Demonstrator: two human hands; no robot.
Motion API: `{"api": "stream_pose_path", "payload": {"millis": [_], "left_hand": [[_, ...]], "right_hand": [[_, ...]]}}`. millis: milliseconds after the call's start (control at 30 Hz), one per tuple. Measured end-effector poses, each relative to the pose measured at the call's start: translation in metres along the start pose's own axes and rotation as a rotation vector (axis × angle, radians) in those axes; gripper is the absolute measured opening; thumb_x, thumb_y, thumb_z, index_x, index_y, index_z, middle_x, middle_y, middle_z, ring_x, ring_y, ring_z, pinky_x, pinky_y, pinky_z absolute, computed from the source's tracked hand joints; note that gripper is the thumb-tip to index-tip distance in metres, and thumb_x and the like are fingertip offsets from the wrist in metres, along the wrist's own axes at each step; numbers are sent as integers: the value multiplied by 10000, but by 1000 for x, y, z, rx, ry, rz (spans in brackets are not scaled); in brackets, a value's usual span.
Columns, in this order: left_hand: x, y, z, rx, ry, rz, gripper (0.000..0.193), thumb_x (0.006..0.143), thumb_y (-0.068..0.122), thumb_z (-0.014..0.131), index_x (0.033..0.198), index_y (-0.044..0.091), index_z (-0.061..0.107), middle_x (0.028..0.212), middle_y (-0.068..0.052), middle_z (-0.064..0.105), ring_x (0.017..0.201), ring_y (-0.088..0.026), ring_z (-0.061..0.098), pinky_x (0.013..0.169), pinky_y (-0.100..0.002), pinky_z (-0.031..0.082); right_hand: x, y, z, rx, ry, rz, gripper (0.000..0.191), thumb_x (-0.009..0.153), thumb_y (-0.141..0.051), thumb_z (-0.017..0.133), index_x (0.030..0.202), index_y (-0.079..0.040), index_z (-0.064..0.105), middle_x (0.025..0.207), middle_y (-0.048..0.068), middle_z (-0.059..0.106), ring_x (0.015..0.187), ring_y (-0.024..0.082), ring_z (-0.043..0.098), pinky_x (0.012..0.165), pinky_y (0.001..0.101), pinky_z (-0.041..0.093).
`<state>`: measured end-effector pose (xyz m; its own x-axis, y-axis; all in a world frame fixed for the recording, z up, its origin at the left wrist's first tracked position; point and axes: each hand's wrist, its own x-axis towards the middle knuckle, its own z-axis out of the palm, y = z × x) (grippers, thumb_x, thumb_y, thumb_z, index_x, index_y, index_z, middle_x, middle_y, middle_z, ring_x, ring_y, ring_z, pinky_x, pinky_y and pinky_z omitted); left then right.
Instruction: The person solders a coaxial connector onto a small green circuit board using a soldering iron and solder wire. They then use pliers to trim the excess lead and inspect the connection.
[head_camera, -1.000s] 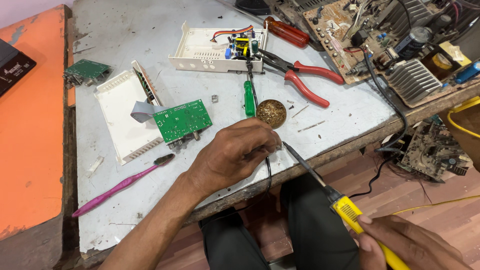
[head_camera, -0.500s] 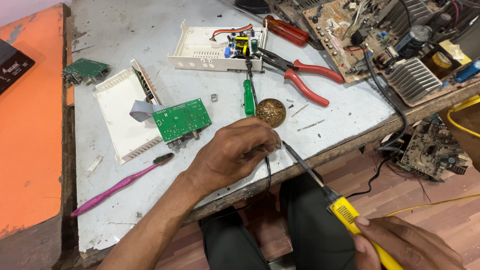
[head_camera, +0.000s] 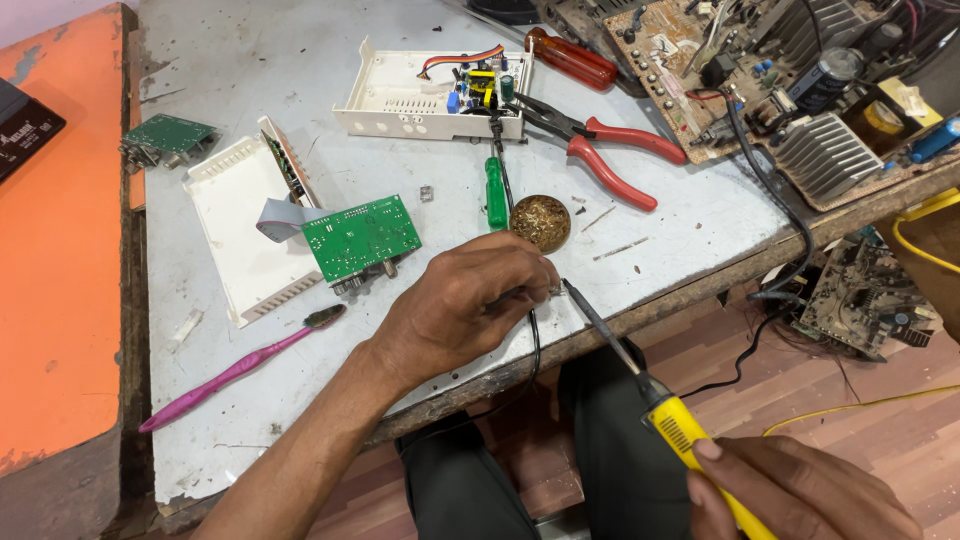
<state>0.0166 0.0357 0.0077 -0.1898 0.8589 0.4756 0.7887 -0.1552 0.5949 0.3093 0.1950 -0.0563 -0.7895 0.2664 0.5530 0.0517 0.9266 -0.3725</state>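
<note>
Left hand (head_camera: 465, 305) pinched shut on a thin black wire (head_camera: 536, 340) at the table's (head_camera: 700, 215) front edge; right hand (head_camera: 800, 495) wrapped round the yellow-handled soldering iron (head_camera: 625, 365), tip at the pinch. Wire looks light and limp, likely best held close behind the joint (end itself hidden by fingers). Brass tip cleaner (head_camera: 540, 222), green screwdriver (head_camera: 495, 192), green circuit board (head_camera: 362, 238) crowd just beyond; red pliers (head_camera: 600, 150) farther off.

1. Soldering iron (head_camera: 640, 385): glossy yellow plastic handle, dull dark metal shaft.
2. Workbench (head_camera: 690, 215): grey painted top, scuffed and matt; rough worn wood at the edge.
3. Pliers (head_camera: 600, 145): dark metal jaws, smooth red plastic grips.
4. Toothbrush (head_camera: 235, 370): glossy pink plastic.
5. Circuit board (head_camera: 362, 236): green, slightly glossy.
6. Tip-cleaning ball (head_camera: 540, 222): coiled brass-coloured wire, rough.
7. Open casing (head_camera: 400, 100): matt white plastic.
</note>
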Motion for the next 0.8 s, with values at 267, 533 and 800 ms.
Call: {"api": "stream_pose_path", "payload": {"millis": [267, 533, 800], "left_hand": [[0, 0, 0, 9, 2, 14, 156, 861, -31, 762, 934, 38, 642, 1010, -52, 720, 947, -186, 718, 770, -310, 625], [0, 0, 0, 2, -3, -1, 150, 868, -24, 762, 940, 39, 646, 1005, -50, 719, 932, -178, 719, 761, -306, 626], [-1, 0, -1, 10, -4, 8, 158, 859, -28, 765, 944, 38, 649, 983, -54, 711, 913, -186, 713, 749, -317, 617]], "right_hand": [[-3, 6, 0, -29, -36, -61, 387, 762, -206, 821, 1137, -199, 726, 918, 20, 762, 840, 179, 770, 784, 366, 646], [-5, 5, 2, -27, -42, -37, 351, 759, -192, 827, 1102, -202, 755, 919, 19, 766, 842, 176, 770, 787, 359, 648], [-3, 3, 0, -59, -50, -80, 365, 771, -211, 827, 1123, -182, 735, 919, 19, 765, 838, 180, 767, 785, 367, 643]]}}
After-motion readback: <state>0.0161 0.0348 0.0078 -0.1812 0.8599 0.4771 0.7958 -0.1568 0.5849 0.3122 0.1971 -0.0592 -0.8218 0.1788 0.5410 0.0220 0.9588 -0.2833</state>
